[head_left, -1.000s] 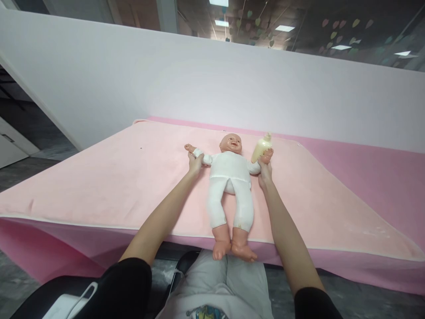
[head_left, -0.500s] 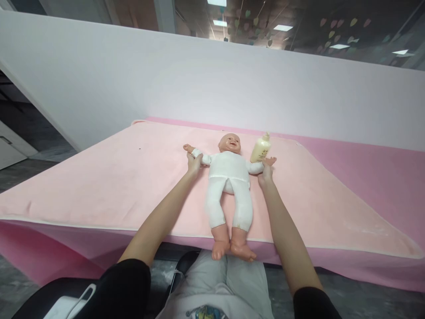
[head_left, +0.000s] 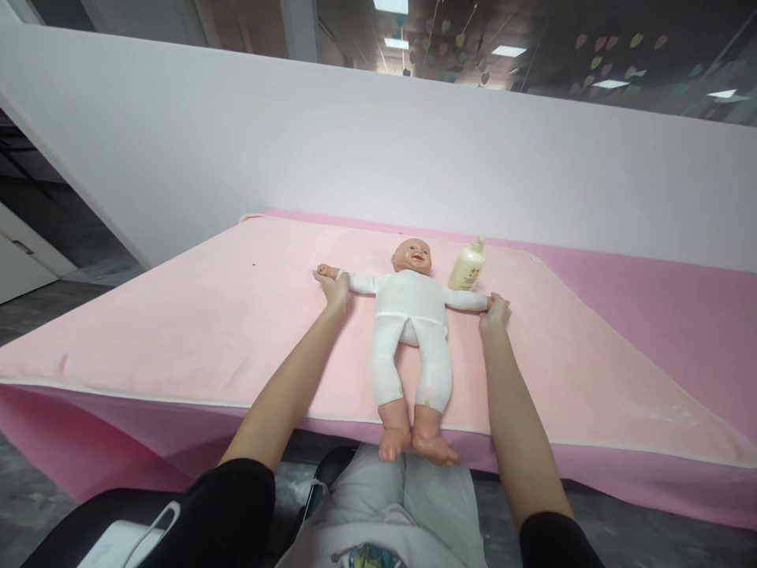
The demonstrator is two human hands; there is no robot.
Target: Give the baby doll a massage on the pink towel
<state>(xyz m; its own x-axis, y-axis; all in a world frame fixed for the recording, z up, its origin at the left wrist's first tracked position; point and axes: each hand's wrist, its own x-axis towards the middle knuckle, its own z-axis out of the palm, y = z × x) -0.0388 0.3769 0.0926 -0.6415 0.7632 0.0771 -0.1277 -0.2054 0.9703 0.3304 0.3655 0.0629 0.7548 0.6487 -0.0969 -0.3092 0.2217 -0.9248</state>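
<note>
A baby doll [head_left: 411, 304] with a white cloth body lies on its back, its head away from me and its bare feet at the table's front edge. Both of its arms are stretched out sideways. My left hand [head_left: 334, 289] is closed round the doll's arm near the wrist on the left side. On the right side, my right hand [head_left: 497, 312] grips the doll's other arm at its hand, which my fingers mostly cover. A pale yellow pump bottle [head_left: 467, 267] stands just behind that arm, beside the doll's head.
A light pink mat [head_left: 177, 331] covers most of the table, with a darker pink cover [head_left: 668, 315] under it. Behind the table rises a white partition [head_left: 355, 142]. A white object with a strap [head_left: 127, 544] lies at my lower left.
Both my hands have moved outward, the right one further along to the doll's hand. The doll's arms are now straighter and more spread.
</note>
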